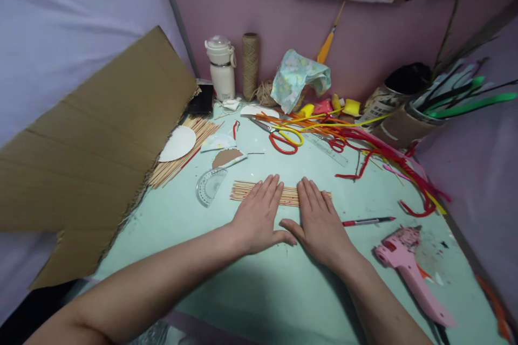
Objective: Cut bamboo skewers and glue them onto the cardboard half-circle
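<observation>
Thin wooden sticks (289,195) lie side by side in a flat row at the middle of the table. My left hand (261,215) rests flat across their left part, fingers stretched out and thumb pointing right. Over the right part lies my right hand (319,218), also flat with its fingers extended. The thumbs nearly meet below the row. Small red marks show on the sticks between my hands. A clear protractor (210,187) is left of the row, and a red pen (369,221) lies just right of my right hand.
A pink glue gun (413,275) lies at the right. Scissors (283,137), pipe cleaners (364,140) and a ruler (327,150) are behind the row. Large cardboard (105,135) leans at left beside more sticks (178,164). A white bottle (222,73) and twine spool (250,67) stand at the back.
</observation>
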`<state>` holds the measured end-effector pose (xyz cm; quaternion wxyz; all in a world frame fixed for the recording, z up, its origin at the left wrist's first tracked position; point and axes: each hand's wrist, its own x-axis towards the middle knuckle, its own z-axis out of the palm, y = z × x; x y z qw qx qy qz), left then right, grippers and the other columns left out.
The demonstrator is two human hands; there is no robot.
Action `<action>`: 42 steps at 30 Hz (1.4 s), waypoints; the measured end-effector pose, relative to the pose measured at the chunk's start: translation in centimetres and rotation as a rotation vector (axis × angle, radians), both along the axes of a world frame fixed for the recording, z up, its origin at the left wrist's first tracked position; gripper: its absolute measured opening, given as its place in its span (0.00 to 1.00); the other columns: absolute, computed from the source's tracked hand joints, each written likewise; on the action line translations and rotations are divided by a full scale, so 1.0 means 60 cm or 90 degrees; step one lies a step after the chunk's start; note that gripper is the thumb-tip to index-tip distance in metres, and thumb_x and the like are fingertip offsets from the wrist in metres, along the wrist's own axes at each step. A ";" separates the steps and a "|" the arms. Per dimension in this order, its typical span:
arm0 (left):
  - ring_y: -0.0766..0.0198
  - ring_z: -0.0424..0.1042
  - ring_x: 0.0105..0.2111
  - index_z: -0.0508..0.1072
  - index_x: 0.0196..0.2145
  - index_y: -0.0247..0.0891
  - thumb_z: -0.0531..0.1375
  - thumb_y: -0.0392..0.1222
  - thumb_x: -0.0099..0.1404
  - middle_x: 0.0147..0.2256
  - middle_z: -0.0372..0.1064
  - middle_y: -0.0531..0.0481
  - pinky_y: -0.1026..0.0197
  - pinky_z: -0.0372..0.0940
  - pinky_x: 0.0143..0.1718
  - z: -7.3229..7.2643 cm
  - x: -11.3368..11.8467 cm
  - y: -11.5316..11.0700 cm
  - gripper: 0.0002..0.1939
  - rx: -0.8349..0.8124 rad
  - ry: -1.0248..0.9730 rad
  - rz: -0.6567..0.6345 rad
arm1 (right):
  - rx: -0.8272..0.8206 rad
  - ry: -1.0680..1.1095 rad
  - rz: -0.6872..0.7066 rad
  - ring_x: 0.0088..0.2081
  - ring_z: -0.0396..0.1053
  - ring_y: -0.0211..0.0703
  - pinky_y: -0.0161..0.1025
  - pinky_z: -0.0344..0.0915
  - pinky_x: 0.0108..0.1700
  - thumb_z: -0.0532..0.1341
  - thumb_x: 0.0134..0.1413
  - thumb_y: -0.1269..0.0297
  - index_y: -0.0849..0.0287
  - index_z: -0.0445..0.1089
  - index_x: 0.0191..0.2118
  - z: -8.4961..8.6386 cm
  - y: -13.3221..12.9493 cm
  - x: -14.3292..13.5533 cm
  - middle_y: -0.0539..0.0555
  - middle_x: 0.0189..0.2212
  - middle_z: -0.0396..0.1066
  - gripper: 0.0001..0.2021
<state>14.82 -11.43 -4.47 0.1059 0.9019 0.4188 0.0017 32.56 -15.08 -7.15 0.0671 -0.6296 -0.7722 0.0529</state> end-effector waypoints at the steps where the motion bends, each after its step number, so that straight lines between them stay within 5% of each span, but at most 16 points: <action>1: 0.48 0.34 0.69 0.45 0.67 0.23 0.46 0.78 0.54 0.68 0.33 0.32 0.48 0.37 0.67 -0.002 -0.002 0.001 0.60 0.001 -0.005 -0.001 | -0.001 0.001 0.000 0.69 0.41 0.58 0.58 0.43 0.66 0.47 0.59 0.37 0.73 0.44 0.68 0.000 0.000 0.000 0.69 0.68 0.43 0.45; 20: 0.46 0.37 0.69 0.46 0.67 0.24 0.53 0.73 0.56 0.68 0.36 0.32 0.46 0.40 0.67 0.001 0.013 0.002 0.57 -0.005 0.008 0.030 | -0.122 0.017 -0.034 0.70 0.34 0.54 0.55 0.38 0.68 0.49 0.59 0.39 0.73 0.43 0.69 0.040 0.007 -0.011 0.66 0.69 0.37 0.45; 36: 0.47 0.40 0.68 0.49 0.66 0.27 0.52 0.73 0.57 0.67 0.41 0.30 0.45 0.41 0.66 -0.013 0.014 0.001 0.54 0.036 -0.024 0.023 | -0.118 0.017 -0.034 0.70 0.34 0.55 0.55 0.38 0.68 0.48 0.60 0.39 0.73 0.44 0.68 0.041 0.007 -0.011 0.66 0.70 0.37 0.44; 42: 0.49 0.43 0.68 0.50 0.66 0.30 0.50 0.64 0.65 0.68 0.42 0.34 0.47 0.47 0.65 0.031 -0.019 0.020 0.43 0.034 -0.083 0.052 | -0.101 0.021 -0.029 0.70 0.34 0.55 0.57 0.37 0.68 0.47 0.60 0.38 0.73 0.43 0.69 0.032 0.005 -0.009 0.66 0.70 0.36 0.45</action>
